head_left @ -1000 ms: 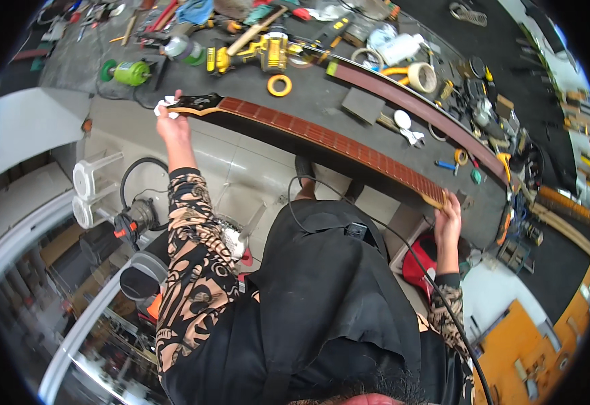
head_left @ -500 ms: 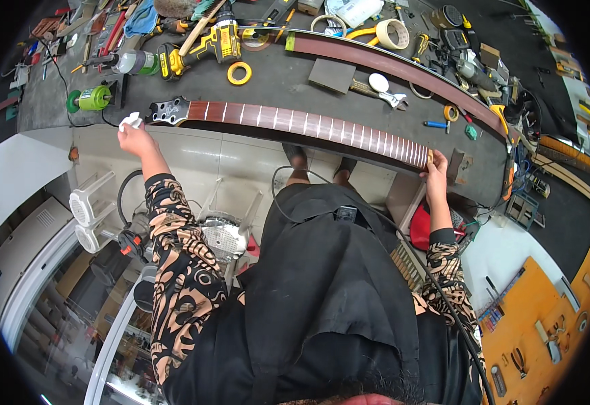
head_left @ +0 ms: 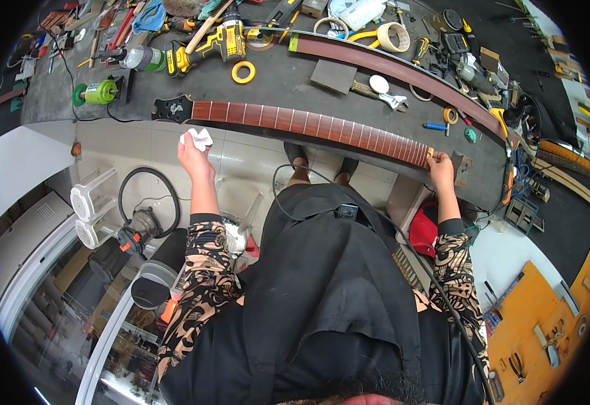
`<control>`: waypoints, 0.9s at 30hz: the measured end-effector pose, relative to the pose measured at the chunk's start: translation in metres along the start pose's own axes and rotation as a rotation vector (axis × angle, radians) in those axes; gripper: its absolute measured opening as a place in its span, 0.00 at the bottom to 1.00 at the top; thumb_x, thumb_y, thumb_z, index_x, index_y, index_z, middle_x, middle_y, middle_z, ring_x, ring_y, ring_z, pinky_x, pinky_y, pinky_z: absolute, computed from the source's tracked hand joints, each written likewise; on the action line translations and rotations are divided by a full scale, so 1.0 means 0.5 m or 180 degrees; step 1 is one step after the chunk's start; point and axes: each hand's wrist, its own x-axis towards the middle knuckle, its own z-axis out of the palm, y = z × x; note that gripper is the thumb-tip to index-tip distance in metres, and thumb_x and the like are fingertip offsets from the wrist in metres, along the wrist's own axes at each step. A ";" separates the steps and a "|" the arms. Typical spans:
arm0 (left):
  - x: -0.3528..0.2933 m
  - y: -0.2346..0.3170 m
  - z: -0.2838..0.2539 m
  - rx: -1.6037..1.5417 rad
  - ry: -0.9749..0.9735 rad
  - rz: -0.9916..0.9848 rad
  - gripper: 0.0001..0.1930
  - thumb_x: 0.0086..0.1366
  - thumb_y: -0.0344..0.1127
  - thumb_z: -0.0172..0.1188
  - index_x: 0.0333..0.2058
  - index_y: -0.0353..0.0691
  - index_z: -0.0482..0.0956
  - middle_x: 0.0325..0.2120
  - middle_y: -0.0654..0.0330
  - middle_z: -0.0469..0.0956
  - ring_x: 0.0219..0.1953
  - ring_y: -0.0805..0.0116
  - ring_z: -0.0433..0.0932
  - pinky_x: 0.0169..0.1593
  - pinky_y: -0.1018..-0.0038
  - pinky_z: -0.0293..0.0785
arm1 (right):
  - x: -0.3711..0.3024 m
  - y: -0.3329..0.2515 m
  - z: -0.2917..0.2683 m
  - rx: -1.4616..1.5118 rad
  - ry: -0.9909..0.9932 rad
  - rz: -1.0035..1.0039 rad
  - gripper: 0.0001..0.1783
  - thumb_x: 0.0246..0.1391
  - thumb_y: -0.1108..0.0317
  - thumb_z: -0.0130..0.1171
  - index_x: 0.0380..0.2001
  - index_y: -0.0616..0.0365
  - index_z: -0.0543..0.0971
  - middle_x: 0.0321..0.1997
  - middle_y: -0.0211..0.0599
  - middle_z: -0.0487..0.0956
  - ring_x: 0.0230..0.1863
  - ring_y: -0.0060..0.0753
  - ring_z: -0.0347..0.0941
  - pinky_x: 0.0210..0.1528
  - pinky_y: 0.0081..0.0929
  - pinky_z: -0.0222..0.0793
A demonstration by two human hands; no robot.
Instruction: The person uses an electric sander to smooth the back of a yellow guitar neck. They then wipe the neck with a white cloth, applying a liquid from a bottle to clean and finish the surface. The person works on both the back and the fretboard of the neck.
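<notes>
A guitar neck point(head_left: 308, 123) with a reddish-brown fretted fingerboard and a dark headstock lies along the near edge of the workbench. Its headstock points left. At its right end, my right hand point(head_left: 441, 167) pinches the pale heel with thumb and fingers. My left hand point(head_left: 195, 158) is closed around a crumpled white cloth or tissue point(head_left: 199, 139). It hovers in front of the bench edge, just below the headstock end and apart from the neck.
On the bench point(head_left: 268, 84) behind the neck are a yellow cordless drill point(head_left: 217, 46), a yellow tape roll point(head_left: 243, 72), a grey block point(head_left: 333, 75), an adjustable wrench point(head_left: 393, 100) and a long reddish-brown strip point(head_left: 389, 71). A green cylindrical tool point(head_left: 99, 92) stands left. White stools point(head_left: 87, 199) are below.
My left hand has moved right and toward me with the white cloth, from beside the headstock to below it. My right hand stays at the heel.
</notes>
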 end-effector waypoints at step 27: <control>-0.048 -0.039 0.070 0.3825 -0.0810 0.4636 0.27 0.73 0.36 0.66 0.69 0.44 0.84 0.72 0.56 0.81 0.77 0.53 0.75 0.81 0.37 0.55 | -0.018 0.065 0.104 -0.0777 0.1629 -0.1788 0.14 0.77 0.62 0.56 0.55 0.59 0.80 0.51 0.49 0.86 0.52 0.58 0.83 0.55 0.50 0.77</control>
